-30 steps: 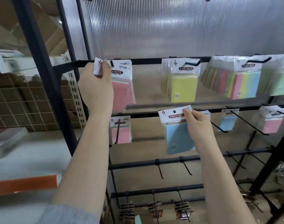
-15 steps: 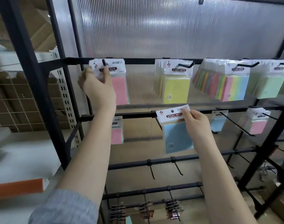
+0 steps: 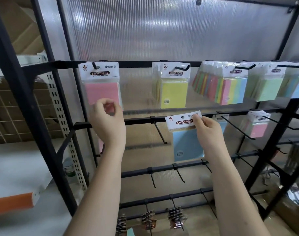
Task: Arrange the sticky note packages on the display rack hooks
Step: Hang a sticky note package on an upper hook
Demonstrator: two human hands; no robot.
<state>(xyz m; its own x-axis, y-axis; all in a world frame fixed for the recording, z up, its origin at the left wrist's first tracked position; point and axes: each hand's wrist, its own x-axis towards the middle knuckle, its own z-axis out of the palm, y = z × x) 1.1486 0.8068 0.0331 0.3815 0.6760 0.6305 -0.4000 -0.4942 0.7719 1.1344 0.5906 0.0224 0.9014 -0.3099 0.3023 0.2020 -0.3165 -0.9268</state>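
Sticky note packs hung on a black display rack [image 3: 170,63] while two bare hands worked at its second rail.

The rack ran off the frame at the right, where the far blue pack was cut off and the labels there were too blurred to read; the clipped items on the lowest rail were hard to make out. On the top rail hung a pink pack [image 3: 101,86], yellow packs [image 3: 173,87] and a fanned multicolour bunch [image 3: 228,87]. The left hand [image 3: 107,120] sat just below the pink pack, fingers loosely curled with thumb and forefinger nearly meeting, holding nothing and hiding the pack's lower edge. The right hand [image 3: 209,129] pinched the header card of a blue pack [image 3: 186,135], held beside an empty hook [image 3: 159,132].
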